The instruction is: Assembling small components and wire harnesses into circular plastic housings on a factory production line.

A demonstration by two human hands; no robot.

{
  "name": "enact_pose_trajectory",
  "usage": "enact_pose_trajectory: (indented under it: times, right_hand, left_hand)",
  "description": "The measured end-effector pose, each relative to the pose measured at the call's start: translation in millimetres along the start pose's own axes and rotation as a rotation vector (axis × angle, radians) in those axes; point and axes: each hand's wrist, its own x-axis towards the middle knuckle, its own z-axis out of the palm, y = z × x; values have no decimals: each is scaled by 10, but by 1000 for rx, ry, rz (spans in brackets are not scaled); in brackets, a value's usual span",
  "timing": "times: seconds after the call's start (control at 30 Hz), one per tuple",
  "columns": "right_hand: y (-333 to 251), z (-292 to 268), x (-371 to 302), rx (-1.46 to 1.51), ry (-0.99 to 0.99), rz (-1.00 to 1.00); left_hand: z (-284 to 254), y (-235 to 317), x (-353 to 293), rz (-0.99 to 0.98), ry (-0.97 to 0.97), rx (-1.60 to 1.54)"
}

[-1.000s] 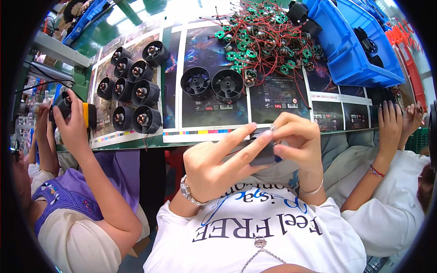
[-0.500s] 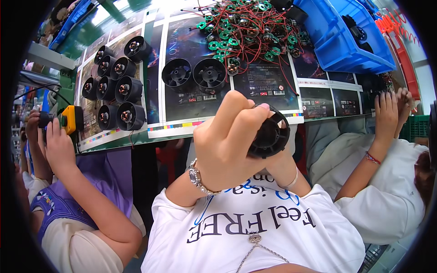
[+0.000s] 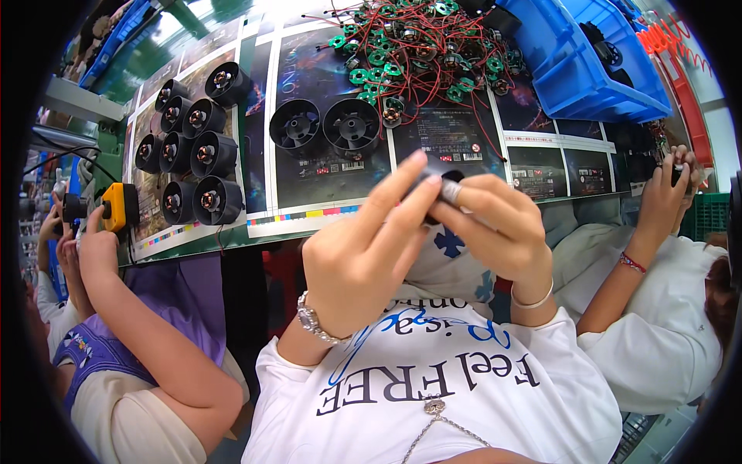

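Observation:
Both my hands meet in front of my chest, at the table's front edge. My left hand (image 3: pixel 363 259) and my right hand (image 3: pixel 498 228) are closed around a black round fan housing (image 3: pixel 447 172). Fingers cover most of it, so its inside does not show. Just beyond, two empty black fan housings (image 3: pixel 352 128) stand side by side with their spoked hubs facing up. Against the nearer one lies a small motor (image 3: pixel 392 112). To the left, several black housings with copper-wound motors inside (image 3: pixel 212 153) stand in rows.
At the back lies a tangled heap of green circuit boards with red wires (image 3: pixel 421 50). A blue bin (image 3: pixel 576 77) with black parts stands back right. Printed sheets (image 3: pixel 309 189) cover the table. A yellow box (image 3: pixel 116 206) is at a left co-worker's hand (image 3: pixel 99 240); another person works at the right.
The housing has been turned and its open face no longer shows. My right hand has come up from behind the left, and the left has shifted down and left.

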Motion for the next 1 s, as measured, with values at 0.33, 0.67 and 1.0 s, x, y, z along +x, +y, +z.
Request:
enact_pose_trajectory:
  times: [0.33,0.67,1.0]
  right_hand:
    - [480,-161,267,-463,35,10]
    - [835,-192,296,-566,-75,-32]
    - [609,-217,121,-24,272,282]
  left_hand:
    - [-276,-434,-366,-31,252,532]
    - [-774,-955,-365,-290,365,622]
    - [-523,-801,-10,-100,408,602]
